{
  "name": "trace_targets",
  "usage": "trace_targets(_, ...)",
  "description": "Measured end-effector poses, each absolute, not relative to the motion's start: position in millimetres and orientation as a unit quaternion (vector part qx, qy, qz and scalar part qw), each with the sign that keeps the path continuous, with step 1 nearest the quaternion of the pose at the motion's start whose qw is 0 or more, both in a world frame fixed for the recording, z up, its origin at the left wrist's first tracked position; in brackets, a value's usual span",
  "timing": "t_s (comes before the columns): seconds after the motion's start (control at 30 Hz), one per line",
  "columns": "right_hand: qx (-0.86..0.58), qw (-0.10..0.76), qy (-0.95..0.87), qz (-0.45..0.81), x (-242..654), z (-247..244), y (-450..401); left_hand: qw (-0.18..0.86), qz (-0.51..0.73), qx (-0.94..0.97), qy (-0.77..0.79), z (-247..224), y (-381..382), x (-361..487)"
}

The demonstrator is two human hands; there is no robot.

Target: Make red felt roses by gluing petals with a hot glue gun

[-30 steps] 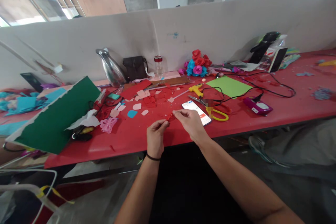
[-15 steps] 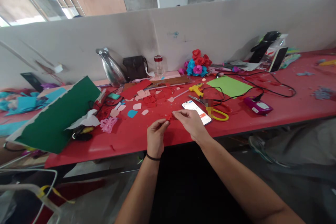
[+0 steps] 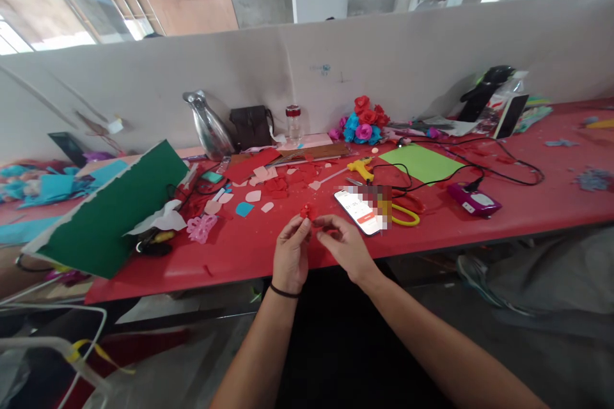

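My left hand point(image 3: 291, 259) pinches a small crumpled red paper flower point(image 3: 306, 211) between thumb and fingers, just above the table's front part. My right hand point(image 3: 346, 248) is bent in at the flower's right side, its fingertips curled at the lower edge of the red paper. A phone point(image 3: 361, 212) with a lit screen lies beyond my right hand. Behind it sits a yellow glue gun point(image 3: 361, 169). Yellow-handled scissors point(image 3: 405, 215) lie beside the phone, partly blurred out. Cut petals in pink point(image 3: 253, 196) and blue point(image 3: 244, 209) are scattered to the left.
The red-covered table point(image 3: 230, 262) runs along a low wall. A green board point(image 3: 115, 217) leans at left. Farther back stand a metal jug point(image 3: 208, 128), a black bag point(image 3: 252, 126), a jar point(image 3: 293, 124) and a paper bouquet point(image 3: 363, 121). Cables run toward a purple power box point(image 3: 474, 199).
The red flower now shows upright above my left fingertips. My right hand has shifted slightly down, with its fingers more curled. The view has tilted up a little.
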State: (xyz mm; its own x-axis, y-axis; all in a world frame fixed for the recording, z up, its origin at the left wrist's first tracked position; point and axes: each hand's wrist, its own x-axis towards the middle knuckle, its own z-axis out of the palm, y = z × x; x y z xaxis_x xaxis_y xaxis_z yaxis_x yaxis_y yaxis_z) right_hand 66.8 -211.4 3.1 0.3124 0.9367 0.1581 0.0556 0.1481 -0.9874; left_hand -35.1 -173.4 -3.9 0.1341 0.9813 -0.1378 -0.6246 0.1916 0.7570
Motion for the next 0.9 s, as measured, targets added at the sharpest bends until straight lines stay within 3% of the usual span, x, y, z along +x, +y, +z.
trace_targets(0.1, -0.539, 0.573, -0.513, 0.344, 62.3, -1.6, -215.7, 0.722, 0.558, 0.241, 0.33, -5.1, -178.1, -29.7)
trace_targets(0.5, -0.531, 0.594, -0.512, 0.321, 73.2, -3.9, -218.4, 0.729, 0.536, 0.269, 0.331, 16.5, -183.8, -38.8)
trace_targets(0.9, -0.543, 0.588, -0.511, 0.312, 75.6, -3.8, -218.9, 0.672, 0.567, 0.328, 0.345, 20.3, -185.6, -37.6)
